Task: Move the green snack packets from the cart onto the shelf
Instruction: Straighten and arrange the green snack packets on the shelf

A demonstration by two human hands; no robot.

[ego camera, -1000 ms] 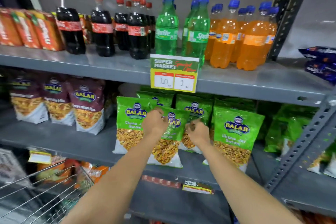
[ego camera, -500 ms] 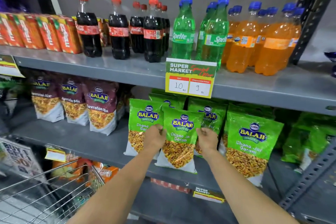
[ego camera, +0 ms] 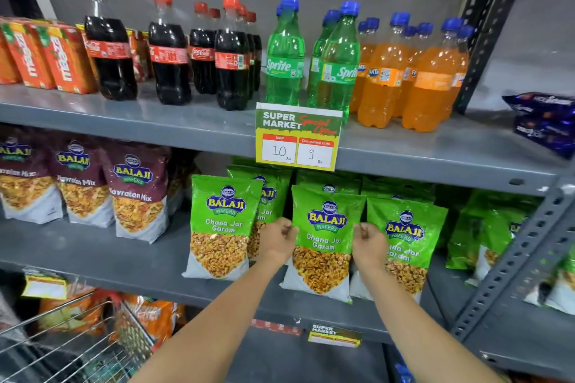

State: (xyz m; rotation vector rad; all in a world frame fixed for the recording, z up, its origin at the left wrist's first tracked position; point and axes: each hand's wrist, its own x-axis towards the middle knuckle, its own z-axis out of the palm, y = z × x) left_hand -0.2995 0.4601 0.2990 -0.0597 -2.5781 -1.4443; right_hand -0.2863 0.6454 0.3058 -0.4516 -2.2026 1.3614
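A green Balaji snack packet (ego camera: 323, 242) stands upright at the front of the grey middle shelf (ego camera: 93, 255). My left hand (ego camera: 278, 239) pinches its left edge and my right hand (ego camera: 368, 244) pinches its right edge. More green packets stand around it: one to the left (ego camera: 222, 224), one to the right (ego camera: 404, 242), others behind, and several further right (ego camera: 485, 227). The wire cart (ego camera: 71, 348) is at the bottom left, its inside mostly out of view.
Maroon snack packets (ego camera: 137, 193) stand to the left on the same shelf. The upper shelf holds cola (ego camera: 169, 50), Sprite (ego camera: 284, 53) and orange soda (ego camera: 432, 78) bottles. A price card (ego camera: 298, 137) hangs from its edge. A perforated steel upright (ego camera: 510, 261) rises at the right.
The packet between my hands has gone from tilted to upright at the shelf front. My hands have slid from its top to its sides, and the view has shifted.
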